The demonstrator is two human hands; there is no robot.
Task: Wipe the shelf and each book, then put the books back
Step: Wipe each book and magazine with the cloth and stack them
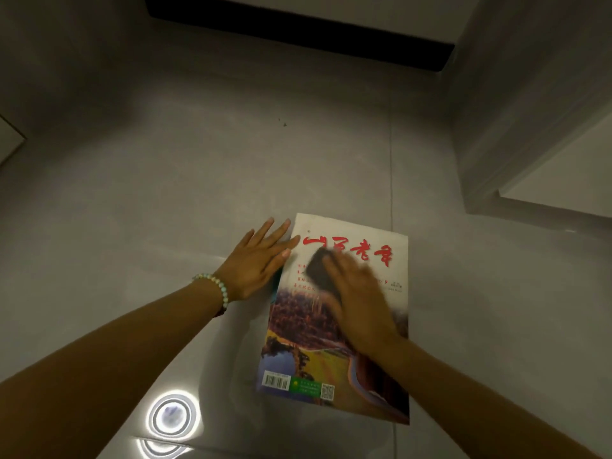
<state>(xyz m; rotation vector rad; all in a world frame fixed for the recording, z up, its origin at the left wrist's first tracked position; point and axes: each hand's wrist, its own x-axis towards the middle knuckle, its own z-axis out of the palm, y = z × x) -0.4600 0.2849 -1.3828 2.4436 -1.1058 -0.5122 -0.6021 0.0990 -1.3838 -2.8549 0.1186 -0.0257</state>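
Where the book (298, 339) lies flat and cover up on the grey tiled floor (198, 160), its upper half is partly hidden by the right hand (361, 303) and a dark cloth (321, 270). Beyond the book's far edge runs a dark strip (298, 28); right of the book stands a white panel (530, 111); off its near left corner a round lamp reflection (172, 415) shines on the tiles. Left hand (256, 263): grip spread, fingers straight, fingertips touching the book's left edge beside the red title; a beaded bracelet (215, 288) circles the wrist. Right hand: blurred, grip flat, fingers laid over the cloth, pressing it onto the cover.
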